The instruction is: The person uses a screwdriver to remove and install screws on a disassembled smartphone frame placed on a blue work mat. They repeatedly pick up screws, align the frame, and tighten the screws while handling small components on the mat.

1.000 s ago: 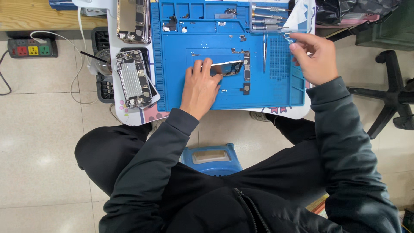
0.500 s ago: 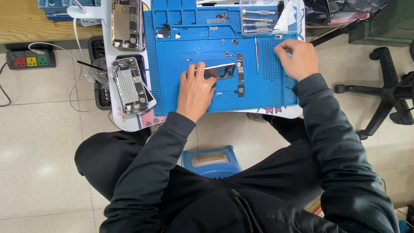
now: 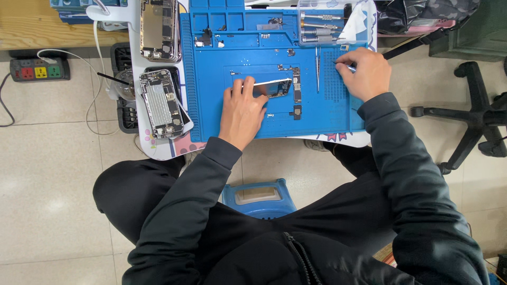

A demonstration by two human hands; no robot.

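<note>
The left hand [image 3: 244,110] lies flat, fingers spread, on the blue mat [image 3: 211,111], its fingertips pressing the left end of a phone part [image 3: 272,87] — a thin panel tilted up near the mat's middle. The right hand [image 3: 364,71] is curled around a small tool [image 3: 346,67] over the mat's gridded right section, beside tweezers [image 3: 318,68]. Left of the mat lie two opened phones [image 3: 161,103] — backs off, insides showing.
</note>
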